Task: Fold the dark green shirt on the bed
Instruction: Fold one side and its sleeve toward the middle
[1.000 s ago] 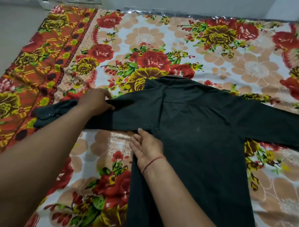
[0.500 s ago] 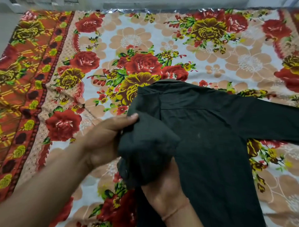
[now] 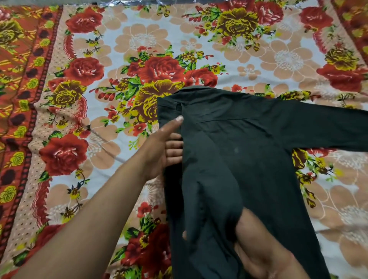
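The dark green shirt [image 3: 254, 163] lies back-up on the floral bedsheet [image 3: 139, 35], its collar [image 3: 191, 90] pointing away from me. Its left sleeve is folded inward and runs down over the body; its right sleeve [image 3: 328, 129] stretches out flat to the right edge. My left hand [image 3: 165, 147] pinches the folded left shoulder edge, thumb on top and fingers tucked under the cloth. My right hand [image 3: 258, 251] is low in the view, partly draped by the folded sleeve, and holds that sleeve's lower end.
The bedsheet has red and yellow roses, with an orange patterned border [image 3: 18, 99] down the left side. A strip of shiny material [image 3: 129, 2] runs along the far edge of the bed. Bare sheet surrounds the shirt on the left and beyond the collar.
The left sleeve, stretched out to the left a second ago, has been carried over onto the shirt's body. My left hand moved right to the shoulder fold; my right hand slid down toward me.
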